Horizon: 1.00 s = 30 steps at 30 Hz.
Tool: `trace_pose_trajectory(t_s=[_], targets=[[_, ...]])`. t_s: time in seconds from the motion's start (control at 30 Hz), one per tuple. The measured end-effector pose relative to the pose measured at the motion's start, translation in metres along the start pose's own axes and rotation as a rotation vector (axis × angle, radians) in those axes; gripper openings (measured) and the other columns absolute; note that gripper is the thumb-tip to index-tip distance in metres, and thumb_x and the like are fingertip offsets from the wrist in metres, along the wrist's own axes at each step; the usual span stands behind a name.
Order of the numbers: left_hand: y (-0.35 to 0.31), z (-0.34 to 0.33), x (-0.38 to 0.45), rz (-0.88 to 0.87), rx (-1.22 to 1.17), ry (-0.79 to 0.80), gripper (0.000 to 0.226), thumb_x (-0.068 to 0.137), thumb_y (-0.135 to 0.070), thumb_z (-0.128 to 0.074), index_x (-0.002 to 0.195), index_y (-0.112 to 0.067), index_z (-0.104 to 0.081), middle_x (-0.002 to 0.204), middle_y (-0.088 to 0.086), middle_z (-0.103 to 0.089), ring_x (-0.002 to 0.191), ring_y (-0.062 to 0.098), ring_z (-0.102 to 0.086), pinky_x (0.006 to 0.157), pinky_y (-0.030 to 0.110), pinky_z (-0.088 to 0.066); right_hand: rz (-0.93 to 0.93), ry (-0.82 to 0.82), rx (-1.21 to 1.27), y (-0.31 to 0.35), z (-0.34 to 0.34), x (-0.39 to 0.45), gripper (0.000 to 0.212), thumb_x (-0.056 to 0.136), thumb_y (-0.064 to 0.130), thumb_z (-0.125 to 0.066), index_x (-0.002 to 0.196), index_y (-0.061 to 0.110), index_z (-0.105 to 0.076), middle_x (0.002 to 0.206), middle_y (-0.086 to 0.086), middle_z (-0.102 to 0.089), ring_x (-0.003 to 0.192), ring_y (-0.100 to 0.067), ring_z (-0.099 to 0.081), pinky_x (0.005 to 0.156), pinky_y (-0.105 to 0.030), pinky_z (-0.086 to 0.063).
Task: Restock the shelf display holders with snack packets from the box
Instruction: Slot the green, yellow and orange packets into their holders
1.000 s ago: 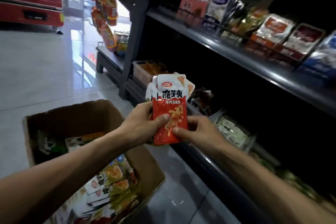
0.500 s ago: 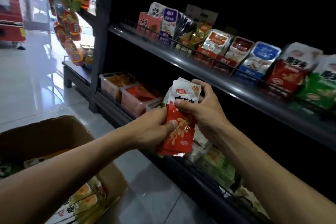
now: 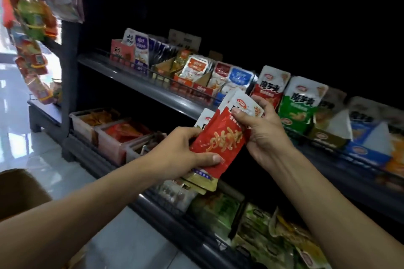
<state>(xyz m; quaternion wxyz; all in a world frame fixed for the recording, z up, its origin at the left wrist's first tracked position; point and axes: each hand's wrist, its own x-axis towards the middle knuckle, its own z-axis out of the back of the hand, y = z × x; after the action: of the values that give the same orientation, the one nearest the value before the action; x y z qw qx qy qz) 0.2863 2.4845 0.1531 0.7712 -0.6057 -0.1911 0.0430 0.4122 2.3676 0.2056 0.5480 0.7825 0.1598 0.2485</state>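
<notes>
Red snack packets in both hands' grip.

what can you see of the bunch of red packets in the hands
The red packets are a small fanned stack of glossy foil-like sachets, red below and white on top, with printed noodle-like art. They tilt up to the right, before the upper shelf. The left hand grips the lower end, the right hand pinches the top.
</notes>
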Motion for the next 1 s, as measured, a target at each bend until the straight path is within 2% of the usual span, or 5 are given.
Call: trace_pose_trajectory(t_s=[0.1, 0.27, 0.6, 0.73, 1.0], targets=[[-0.004, -0.016, 0.011, 0.02, -0.01, -0.018, 0.028, 0.077, -0.026, -0.078, 0.099, -0.011, -0.07, 0.085, 0.003, -0.077, 0.08, 0.023, -0.075, 0.072, 0.037, -0.061, 0.033, -0.028, 0.03, 0.014, 0.018, 0.002, 0.051, 0.08, -0.006, -0.072, 0.12, 0.021, -0.052, 0.107, -0.011, -0.07, 0.085, -0.02, -0.07, 0.065, -0.036, -0.059], [-0.018, -0.033, 0.022, -0.029, -0.195, 0.035, 0.017, 0.082, -0.01, -0.07, 0.098, -0.006, -0.07, 0.087, 0.006, -0.077, 0.075, 0.015, -0.074, 0.063, 0.02, -0.056, -0.022, -0.058, 0.046, 0.032, 0.038, 0.008, 0.045, 0.079, -0.002, -0.074, 0.112, 0.023, -0.054, 0.11, -0.012, -0.068, 0.088, -0.022, -0.071, 0.074, -0.043, -0.061], [-0.03, -0.037, 0.05, -0.019, -0.263, 0.04, 0.017, 0.088, -0.009, -0.066, 0.104, -0.002, -0.067, 0.076, 0.001, -0.076, 0.061, 0.007, -0.07, 0.053, 0.012, -0.05, 0.054, 0.1, -0.303, 0.075, 0.059, 0.019, 0.091, 0.054, 0.002, -0.081, 0.134, 0.018, -0.041, 0.108, -0.007, -0.068, 0.081, -0.014, -0.074, 0.062, -0.032, -0.058], [-0.029, -0.038, 0.066, -0.019, -0.221, 0.052, 0.022, 0.082, -0.014, -0.074, 0.103, -0.007, -0.069, 0.089, 0.003, -0.077, 0.083, 0.016, -0.074, 0.074, 0.024, -0.058, 0.186, 0.096, -0.489, 0.085, 0.063, 0.03, 0.082, 0.06, -0.002, -0.081, 0.129, 0.02, -0.041, 0.115, -0.005, -0.062, 0.091, -0.016, -0.072, 0.066, -0.032, -0.059], [-0.014, -0.023, 0.089, 0.036, -0.13, -0.203, 0.012, 0.08, -0.006, -0.078, 0.084, -0.003, -0.067, 0.079, 0.009, -0.073, 0.068, 0.018, -0.072, 0.057, 0.024, -0.054, 0.635, -0.14, -0.854, 0.124, 0.067, 0.073, 0.079, 0.081, 0.002, -0.077, 0.142, 0.008, -0.027, 0.124, 0.003, -0.045, 0.104, -0.002, -0.057, 0.076, -0.018, -0.057]])
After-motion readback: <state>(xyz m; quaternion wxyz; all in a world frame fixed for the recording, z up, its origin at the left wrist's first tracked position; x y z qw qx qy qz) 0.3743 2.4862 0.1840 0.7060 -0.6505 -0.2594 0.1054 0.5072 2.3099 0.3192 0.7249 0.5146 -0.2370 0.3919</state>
